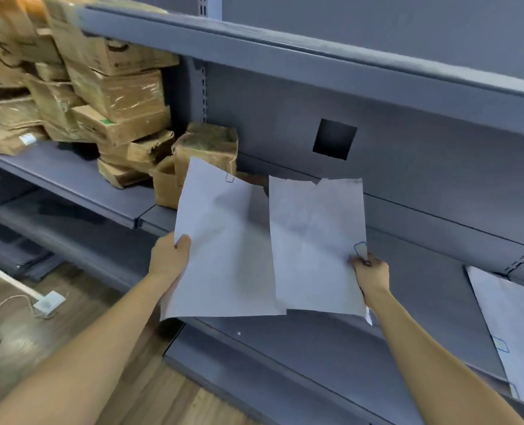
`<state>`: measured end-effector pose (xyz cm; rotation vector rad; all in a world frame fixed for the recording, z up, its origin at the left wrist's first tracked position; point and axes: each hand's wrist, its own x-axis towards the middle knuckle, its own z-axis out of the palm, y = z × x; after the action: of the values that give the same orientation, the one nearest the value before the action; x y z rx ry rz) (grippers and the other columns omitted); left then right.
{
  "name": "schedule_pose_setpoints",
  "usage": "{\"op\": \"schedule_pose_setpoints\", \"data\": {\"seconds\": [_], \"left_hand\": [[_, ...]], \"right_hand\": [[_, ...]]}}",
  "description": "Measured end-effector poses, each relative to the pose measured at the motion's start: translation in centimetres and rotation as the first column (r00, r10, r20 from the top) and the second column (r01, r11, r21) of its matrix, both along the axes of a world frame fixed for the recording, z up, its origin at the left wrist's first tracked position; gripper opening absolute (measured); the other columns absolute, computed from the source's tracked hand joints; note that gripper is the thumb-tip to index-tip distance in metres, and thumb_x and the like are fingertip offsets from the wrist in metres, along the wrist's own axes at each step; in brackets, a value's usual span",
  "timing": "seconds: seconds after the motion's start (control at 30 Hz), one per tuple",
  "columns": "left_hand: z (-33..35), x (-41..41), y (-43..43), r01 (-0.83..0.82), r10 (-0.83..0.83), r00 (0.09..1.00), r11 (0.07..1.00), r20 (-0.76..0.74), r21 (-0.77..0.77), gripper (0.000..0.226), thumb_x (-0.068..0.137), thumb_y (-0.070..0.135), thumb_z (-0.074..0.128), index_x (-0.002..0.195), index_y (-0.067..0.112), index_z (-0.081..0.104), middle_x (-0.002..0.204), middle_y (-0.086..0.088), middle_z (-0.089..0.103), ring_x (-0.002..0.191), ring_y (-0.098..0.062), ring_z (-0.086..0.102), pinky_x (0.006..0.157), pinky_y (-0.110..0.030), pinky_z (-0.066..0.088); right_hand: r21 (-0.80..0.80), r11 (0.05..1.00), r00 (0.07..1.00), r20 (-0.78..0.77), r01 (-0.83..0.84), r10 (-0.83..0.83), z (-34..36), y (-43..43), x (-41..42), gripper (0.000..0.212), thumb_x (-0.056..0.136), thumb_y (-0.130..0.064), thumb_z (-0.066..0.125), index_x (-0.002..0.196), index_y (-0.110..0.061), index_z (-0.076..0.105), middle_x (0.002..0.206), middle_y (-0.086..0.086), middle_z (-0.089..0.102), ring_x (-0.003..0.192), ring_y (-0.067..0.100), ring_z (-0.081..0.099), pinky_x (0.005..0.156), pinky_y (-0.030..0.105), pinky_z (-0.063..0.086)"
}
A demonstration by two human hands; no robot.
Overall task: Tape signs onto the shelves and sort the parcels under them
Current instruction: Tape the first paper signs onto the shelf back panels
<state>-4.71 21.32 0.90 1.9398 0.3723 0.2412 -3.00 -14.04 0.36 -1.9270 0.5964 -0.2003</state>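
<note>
Two bare forearms reach in from the bottom edge. The left hand (170, 259) grips the left sheet (224, 240) by its left edge, thumb curled over the front and the fingers hidden behind the paper. The right hand (371, 274) pinches the right sheet (316, 240) at its right edge, just below a small blue-outlined tab (360, 249). Both white sheets are held up side by side in front of grey metal shelving, inner edges meeting; which one lies in front is unclear, and no writing can be made out.

Low on the left is a wood-look floor (39, 348) with a small white box (49, 302) and a pale cable (0, 317). A third sheet (515, 326) rests on the shelving at the right, cut off by the frame.

Farther back, brown parcels (110, 96) are piled at the left end of the middle shelf (70, 176), blurred, their labels unreadable. A dark square (334, 139) marks the back panel (438, 154) under the upper shelf (285, 53).
</note>
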Motion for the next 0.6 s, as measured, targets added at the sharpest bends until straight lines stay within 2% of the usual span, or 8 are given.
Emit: {"op": "schedule_pose_setpoints", "data": {"seconds": [0.1,0.2,0.33,0.47,0.6], "left_hand": [[-0.3,-1.7,3.8,-0.045,0.045,0.999,0.999,-0.003,-0.007,0.028,0.096,0.011,0.040,0.068,0.006,0.043,0.066,-0.010,0.044,0.064,-0.022,0.040,0.056,-0.031,0.029],[-0.5,-3.4,8.0,-0.082,0.082,0.997,0.997,-0.016,-0.008,0.025,0.096,0.014,0.039,0.079,0.003,0.052,0.076,-0.011,0.053,0.071,-0.025,0.048,0.064,-0.033,0.037],[-0.4,-6.0,13.8,-0.128,0.128,0.992,0.992,0.004,0.014,0.029,0.096,0.013,0.038,0.070,0.006,0.046,0.069,-0.007,0.049,0.065,-0.021,0.044,0.057,-0.032,0.033],[-0.7,-8.7,19.7,-0.196,0.196,0.981,0.980,0.009,0.020,0.032,0.097,0.011,0.039,0.064,0.009,0.041,0.065,-0.004,0.045,0.063,-0.018,0.041,0.059,-0.031,0.028],[-1.6,-11.2,25.4,-0.270,0.270,0.963,0.963,0.000,0.022,0.025,0.096,0.012,0.040,0.075,0.002,0.048,0.080,-0.013,0.053,0.076,-0.026,0.046,0.068,-0.032,0.032]], "right_hand": [[-0.002,0.999,0.998,0.042,-0.037,0.037,-0.2,4.9,-0.7,0.035,0.086,-0.001,0.044,0.058,-0.014,0.027,0.057,0.002,0.028,0.055,0.016,0.022,0.053,0.027,0.019],[0.018,0.998,0.997,0.063,-0.055,0.054,-0.7,9.7,-2.0,0.035,0.087,-0.003,0.046,0.059,-0.014,0.028,0.058,0.001,0.029,0.055,0.016,0.023,0.053,0.027,0.020],[-0.034,0.996,0.994,0.072,-0.077,0.080,-0.9,16.2,-3.6,0.034,0.088,-0.003,0.044,0.059,-0.014,0.031,0.058,0.001,0.032,0.052,0.016,0.025,0.049,0.027,0.021],[-0.097,0.981,0.981,0.083,-0.168,0.176,-1.2,22.8,-4.7,0.027,0.090,-0.004,0.045,0.064,-0.008,0.041,0.059,0.004,0.037,0.054,0.017,0.031,0.051,0.028,0.022],[-0.136,0.956,0.959,0.077,-0.261,0.272,-1.3,29.2,-4.6,0.033,0.092,-0.005,0.046,0.060,-0.011,0.037,0.060,0.004,0.040,0.058,0.018,0.036,0.053,0.030,0.025]]}}
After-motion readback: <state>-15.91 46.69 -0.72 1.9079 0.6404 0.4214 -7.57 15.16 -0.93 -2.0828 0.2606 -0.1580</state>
